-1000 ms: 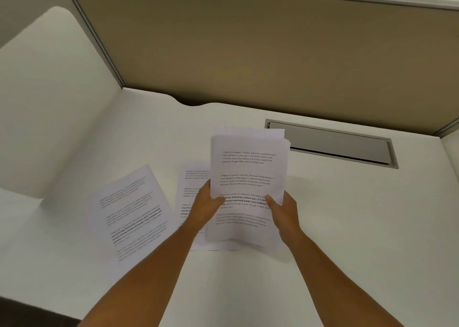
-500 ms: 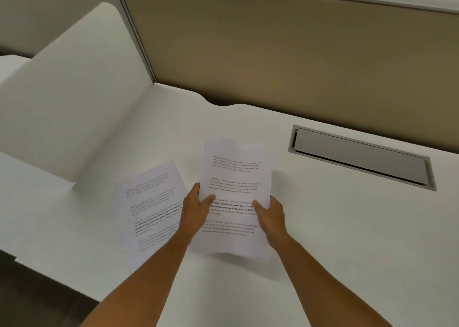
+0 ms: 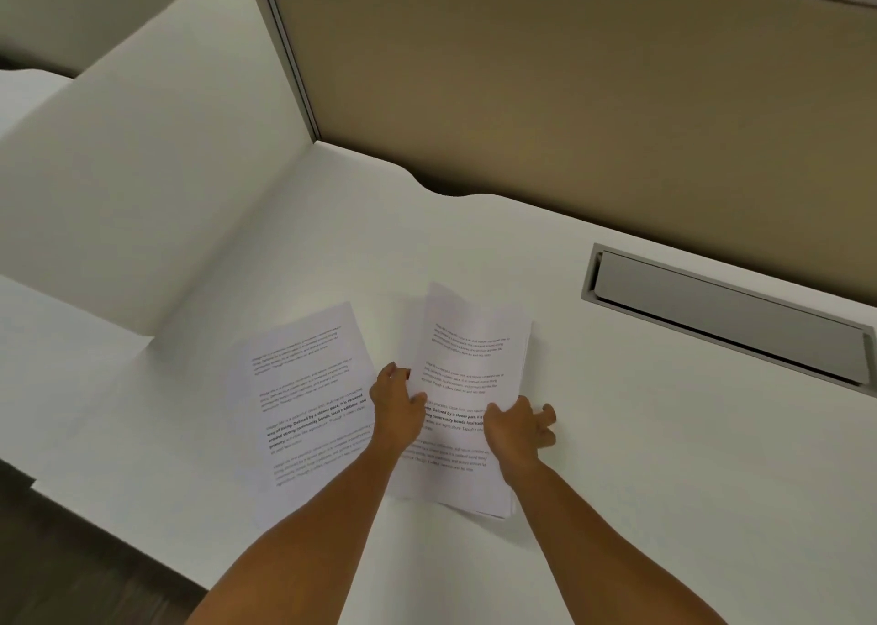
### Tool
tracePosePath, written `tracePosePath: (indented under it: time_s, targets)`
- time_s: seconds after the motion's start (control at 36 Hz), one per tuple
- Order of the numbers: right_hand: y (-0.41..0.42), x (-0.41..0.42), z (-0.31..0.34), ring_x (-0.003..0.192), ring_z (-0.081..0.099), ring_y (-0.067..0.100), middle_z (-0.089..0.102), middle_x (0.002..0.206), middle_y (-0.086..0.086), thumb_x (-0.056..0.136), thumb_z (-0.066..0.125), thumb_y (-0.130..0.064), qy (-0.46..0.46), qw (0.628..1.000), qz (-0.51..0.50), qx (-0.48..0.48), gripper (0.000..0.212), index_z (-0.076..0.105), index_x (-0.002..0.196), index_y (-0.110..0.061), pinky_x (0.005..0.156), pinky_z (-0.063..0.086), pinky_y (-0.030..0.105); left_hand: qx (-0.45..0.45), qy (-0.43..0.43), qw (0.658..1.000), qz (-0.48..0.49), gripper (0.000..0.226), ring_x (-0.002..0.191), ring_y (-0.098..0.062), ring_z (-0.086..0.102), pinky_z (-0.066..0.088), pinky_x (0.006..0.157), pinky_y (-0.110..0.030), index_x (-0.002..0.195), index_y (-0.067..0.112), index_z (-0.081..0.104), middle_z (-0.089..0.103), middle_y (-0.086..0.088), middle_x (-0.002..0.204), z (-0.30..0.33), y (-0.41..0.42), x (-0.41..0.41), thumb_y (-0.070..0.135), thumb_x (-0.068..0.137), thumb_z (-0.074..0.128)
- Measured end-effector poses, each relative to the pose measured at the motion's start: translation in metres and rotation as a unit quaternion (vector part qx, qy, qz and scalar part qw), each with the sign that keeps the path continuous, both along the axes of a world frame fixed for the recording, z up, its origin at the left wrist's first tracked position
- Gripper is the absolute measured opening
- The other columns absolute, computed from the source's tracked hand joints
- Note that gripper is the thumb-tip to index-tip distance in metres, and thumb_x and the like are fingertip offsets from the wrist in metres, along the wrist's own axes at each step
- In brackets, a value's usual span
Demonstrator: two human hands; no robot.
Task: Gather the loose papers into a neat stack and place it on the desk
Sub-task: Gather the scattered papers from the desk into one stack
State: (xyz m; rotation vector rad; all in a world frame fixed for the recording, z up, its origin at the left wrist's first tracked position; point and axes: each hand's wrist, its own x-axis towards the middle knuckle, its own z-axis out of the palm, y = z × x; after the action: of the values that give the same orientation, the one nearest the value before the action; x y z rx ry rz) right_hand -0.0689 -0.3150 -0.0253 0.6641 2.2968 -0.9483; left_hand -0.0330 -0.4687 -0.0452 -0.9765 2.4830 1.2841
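1. Both hands are on the stack of papers [image 3: 467, 373], printed side up, low over the white surface [image 3: 640, 458]; whether its near edge touches down I cannot tell.
2. Left hand [image 3: 396, 404] takes the stack's left edge: thumb on the printed face, fingers curled behind, grip clamped on the sheets.
3. Right hand [image 3: 517, 427] pinches the right edge about halfway up: thumb on top, fingers poking out past the edge, also clamped on the stack.
4. The stack runs away from both grips, top edge fanned and uneven, bottom corners down by the wrists.
5. One loose sheet [image 3: 308, 406] lies flat on the surface just left of the left hand, angled, its right edge running under the left forearm.
6. A grey cable tray lid [image 3: 726, 313] sits well off to the right, by the tan partition [image 3: 569, 79].
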Motion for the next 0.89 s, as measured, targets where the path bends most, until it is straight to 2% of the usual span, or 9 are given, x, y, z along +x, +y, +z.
tracePosePath:
  time_s: [0.14, 0.25, 0.36, 0.5, 0.61, 0.69, 0.78, 0.81, 0.89]
  targets:
    - [-0.001, -0.006, 0.002, 0.134, 0.035, 0.037, 0.002, 0.163, 0.010, 0.097, 0.055, -0.020, 0.005, 1.000, 0.013, -0.008, 0.049, 0.042, 0.142, -0.004, 0.101, 0.046, 0.046, -0.011, -0.043, 0.998, -0.035, 0.050, 0.143, -0.035, 0.015, 0.030, 0.114, -0.047, 0.144, 0.005, 0.035, 0.016, -0.009, 0.161, -0.004, -0.002, -0.009, 0.015, 0.098, 0.053]
    - [0.006, -0.006, -0.001, 0.107, 0.060, 0.035, 0.006, 0.160, 0.010, 0.096, 0.055, -0.014, -0.001, 0.998, -0.007, -0.064, 0.052, 0.038, 0.143, 0.001, 0.095, 0.055, 0.045, 0.001, -0.055, 0.998, -0.020, 0.051, 0.143, -0.033, 0.014, 0.033, 0.112, -0.045, 0.144, 0.004, 0.036, 0.013, -0.008, 0.160, -0.004, -0.002, -0.012, 0.016, 0.098, 0.054]
    - [0.006, -0.007, -0.003, 0.092, 0.058, 0.026, 0.019, 0.153, 0.010, 0.098, 0.055, -0.016, 0.013, 0.997, -0.004, -0.081, 0.054, 0.034, 0.144, 0.000, 0.087, 0.056, 0.040, 0.002, -0.057, 0.998, -0.006, 0.051, 0.143, -0.033, 0.018, 0.035, 0.111, -0.044, 0.143, 0.003, 0.037, 0.012, -0.011, 0.158, -0.002, -0.004, -0.013, 0.017, 0.097, 0.056]
    - [0.004, -0.009, 0.000, 0.092, 0.058, 0.019, 0.055, 0.124, 0.007, 0.095, 0.055, -0.010, 0.024, 0.985, -0.042, -0.164, 0.057, 0.029, 0.145, -0.009, 0.078, 0.050, 0.033, 0.048, -0.048, 0.997, 0.021, 0.052, 0.124, -0.034, 0.049, 0.046, 0.105, -0.046, 0.141, 0.002, 0.038, 0.034, -0.019, 0.143, 0.000, -0.008, -0.017, 0.010, 0.094, 0.059]
    - [0.004, -0.009, -0.004, 0.084, 0.057, 0.010, 0.059, 0.118, 0.006, 0.092, 0.060, -0.010, 0.020, 0.977, -0.077, -0.200, 0.061, 0.025, 0.142, -0.015, 0.077, 0.051, 0.032, 0.089, -0.041, 0.992, 0.077, 0.056, 0.113, -0.034, 0.059, 0.055, 0.093, -0.049, 0.133, 0.003, 0.037, 0.050, -0.020, 0.131, 0.002, -0.013, -0.020, 0.008, 0.087, 0.068]
    - [0.007, -0.009, -0.008, 0.087, 0.062, 0.014, 0.061, 0.114, 0.004, 0.089, 0.067, -0.009, 0.006, 0.972, -0.086, -0.218, 0.057, 0.037, 0.138, -0.011, 0.078, 0.054, 0.033, 0.111, -0.052, 0.988, 0.099, 0.063, 0.120, -0.033, 0.054, 0.051, 0.100, -0.049, 0.133, 0.007, 0.034, 0.048, -0.018, 0.133, 0.004, -0.016, -0.019, 0.012, 0.084, 0.073]
    - [0.012, -0.011, -0.011, 0.099, 0.069, 0.028, 0.070, 0.117, 0.013, 0.083, 0.072, -0.002, -0.014, 0.962, -0.110, -0.251, 0.046, 0.056, 0.126, -0.005, 0.089, 0.060, 0.044, 0.094, -0.083, 0.989, 0.080, 0.073, 0.130, -0.033, 0.044, 0.044, 0.107, -0.046, 0.141, 0.008, 0.030, 0.043, -0.016, 0.141, 0.004, -0.019, -0.019, 0.021, 0.084, 0.075]
    - [0.014, -0.012, -0.011, 0.099, 0.070, 0.029, 0.070, 0.116, 0.014, 0.082, 0.073, 0.000, -0.018, 0.958, -0.116, -0.262, 0.045, 0.058, 0.124, -0.006, 0.087, 0.061, 0.046, 0.089, -0.092, 0.989, 0.073, 0.077, 0.132, -0.034, 0.042, 0.043, 0.108, -0.045, 0.144, 0.008, 0.029, 0.042, -0.016, 0.142, 0.004, -0.020, -0.019, 0.024, 0.084, 0.075]
    - [0.017, -0.011, -0.004, 0.092, 0.071, 0.025, 0.070, 0.112, 0.009, 0.082, 0.071, 0.004, -0.014, 0.954, -0.102, -0.282, 0.043, 0.058, 0.121, -0.009, 0.070, 0.061, 0.035, 0.100, -0.097, 0.988, 0.073, 0.080, 0.132, -0.033, 0.043, 0.043, 0.107, -0.046, 0.147, 0.009, 0.028, 0.042, -0.015, 0.143, 0.004, -0.020, -0.018, 0.026, 0.084, 0.075]
